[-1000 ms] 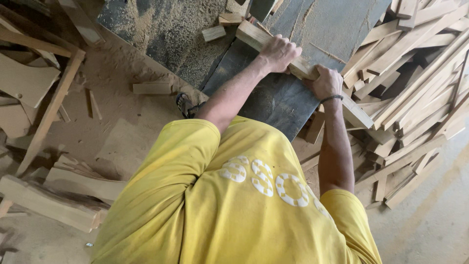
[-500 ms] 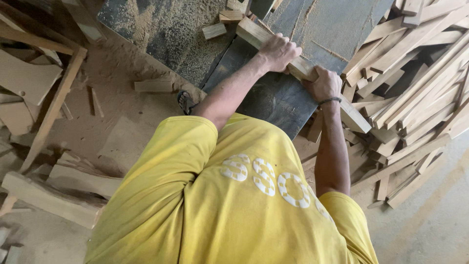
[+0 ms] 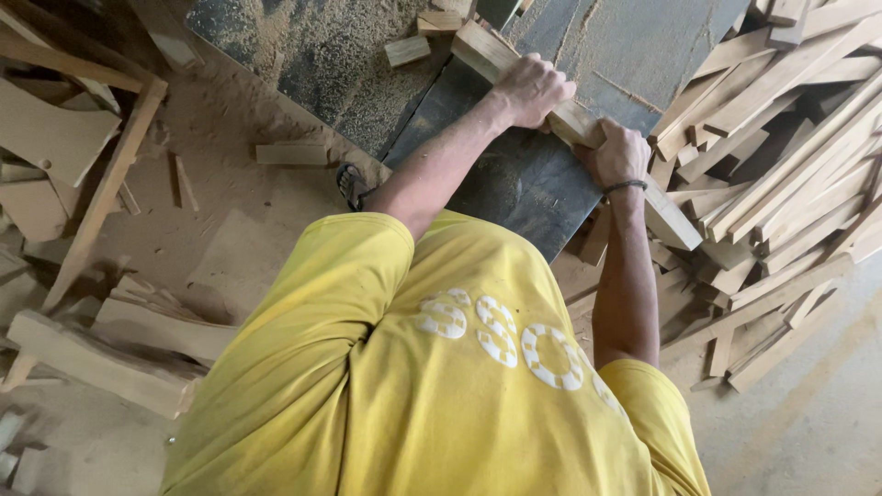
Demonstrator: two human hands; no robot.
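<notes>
Wooden plank (image 3: 668, 219): long pale board, lying flat on the dark saw table (image 3: 514, 184). Long axis runs diagonally, from upper left near the sawdust (image 3: 322, 55) to lower right, where the end overhangs the table edge beside the pile of offcut strips (image 3: 790, 174). Middle section hidden under both hands. Left hand (image 3: 531, 89): fingers closed over the plank, fingertips out of sight. Right hand (image 3: 614, 153): clamped on the plank just behind, wristband visible. Yellow shirt (image 3: 432, 367) blocks the lower table.
</notes>
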